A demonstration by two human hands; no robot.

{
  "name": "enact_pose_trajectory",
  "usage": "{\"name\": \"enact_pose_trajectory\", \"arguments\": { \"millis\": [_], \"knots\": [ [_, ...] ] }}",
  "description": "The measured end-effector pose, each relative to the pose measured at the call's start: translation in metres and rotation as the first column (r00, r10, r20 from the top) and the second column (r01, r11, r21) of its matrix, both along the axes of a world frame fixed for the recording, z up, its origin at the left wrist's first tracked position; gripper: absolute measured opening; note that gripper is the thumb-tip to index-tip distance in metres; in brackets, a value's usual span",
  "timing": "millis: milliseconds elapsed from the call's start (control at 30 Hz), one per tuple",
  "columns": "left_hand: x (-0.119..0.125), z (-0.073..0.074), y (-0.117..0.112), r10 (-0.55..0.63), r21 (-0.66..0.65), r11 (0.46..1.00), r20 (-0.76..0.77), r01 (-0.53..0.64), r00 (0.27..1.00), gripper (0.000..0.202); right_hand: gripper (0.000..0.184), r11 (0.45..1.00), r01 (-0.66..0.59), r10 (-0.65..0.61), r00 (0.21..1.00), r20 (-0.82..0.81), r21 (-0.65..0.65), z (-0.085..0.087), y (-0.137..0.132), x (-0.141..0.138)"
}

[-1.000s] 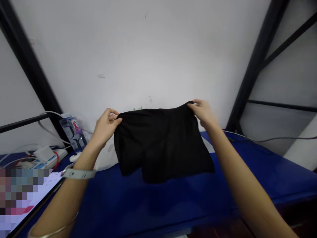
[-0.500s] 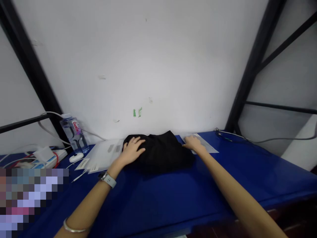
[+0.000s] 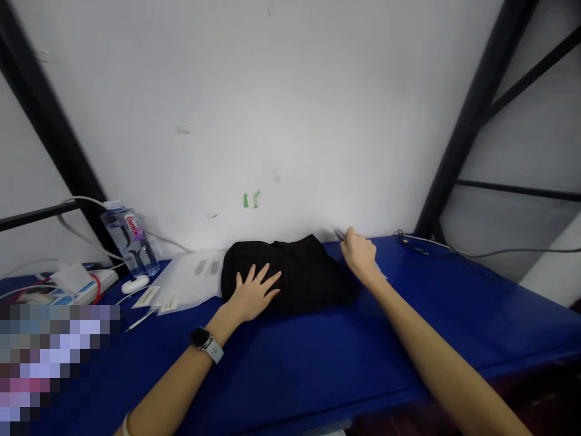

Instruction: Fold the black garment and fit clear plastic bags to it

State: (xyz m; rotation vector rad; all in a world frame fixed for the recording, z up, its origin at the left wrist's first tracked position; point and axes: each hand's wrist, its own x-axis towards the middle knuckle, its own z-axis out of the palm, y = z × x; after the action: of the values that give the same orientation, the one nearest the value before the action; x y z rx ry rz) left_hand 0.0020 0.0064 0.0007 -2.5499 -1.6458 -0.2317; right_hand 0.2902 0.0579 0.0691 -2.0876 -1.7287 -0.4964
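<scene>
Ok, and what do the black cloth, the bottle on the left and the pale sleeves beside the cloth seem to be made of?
Black cloth: soft matte fabric, judging by its loose folds; the fibre I can't tell.
Bottle: probably clear, glossy plastic, with see-through walls, though glass isn't ruled out.
Pale sleeves: likely thin frosted plastic, from their milky, flat look.

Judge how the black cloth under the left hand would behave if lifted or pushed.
The black cloth would probably hang floppy, since it lies slumped with an uneven, soft outline. Pushed by the left hand, spread on it, it would likely bunch rather than roll, as no round or rigid part shows. It seems unlikely to break: only fabric is visible.
</scene>
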Motion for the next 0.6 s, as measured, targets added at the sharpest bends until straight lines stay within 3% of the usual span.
{"name": "enact_pose_trajectory", "arguments": {
  "millis": [67, 133, 200, 267, 333, 367, 433, 600],
  "knots": [
    [0.002, 0.003, -0.004, -0.004, 0.121, 0.993, -0.002, 0.004, 1.0, 0.05, 0.021, 0.988, -0.106, 0.106, 0.994, 0.003, 0.112, 0.006, -0.01, -0.018],
    [0.006, 0.013, -0.01, -0.004, 0.329, 0.944, 0.031, -0.006, 1.0, 0.057, 0.021, 0.929, -0.333, 0.323, 0.942, 0.086, 0.158, 0.006, -0.021, -0.039],
    [0.01, 0.026, -0.016, -0.017, 0.537, 0.843, 0.079, -0.028, 0.997, 0.065, 0.021, 0.803, -0.589, 0.563, 0.8, 0.207, 0.088, -0.003, -0.031, -0.061],
    [0.013, 0.035, -0.019, -0.054, 0.637, 0.771, 0.075, -0.006, 0.996, 0.065, 0.021, 0.646, -0.762, 0.735, 0.606, 0.305, -0.042, -0.015, -0.039, -0.079],
    [0.014, 0.035, -0.019, -0.097, 0.634, 0.771, 0.017, 0.064, 0.995, 0.061, 0.022, 0.535, -0.832, 0.813, 0.459, 0.358, -0.148, -0.025, -0.044, -0.088],
    [0.014, 0.032, -0.017, -0.116, 0.606, 0.789, -0.014, 0.101, 0.993, 0.058, 0.024, 0.512, -0.839, 0.827, 0.425, 0.369, -0.182, -0.028, -0.045, -0.09],
    [0.012, 0.022, -0.011, -0.136, 0.537, 0.832, -0.049, 0.141, 0.989, 0.05, 0.027, 0.521, -0.821, 0.828, 0.421, 0.372, -0.231, -0.027, -0.047, -0.086],
    [0.007, 0.005, 0.002, -0.109, 0.486, 0.867, -0.029, 0.109, 0.994, 0.036, 0.021, 0.687, -0.659, 0.724, 0.584, 0.366, -0.306, -0.006, -0.051, -0.061]
  ]
}}
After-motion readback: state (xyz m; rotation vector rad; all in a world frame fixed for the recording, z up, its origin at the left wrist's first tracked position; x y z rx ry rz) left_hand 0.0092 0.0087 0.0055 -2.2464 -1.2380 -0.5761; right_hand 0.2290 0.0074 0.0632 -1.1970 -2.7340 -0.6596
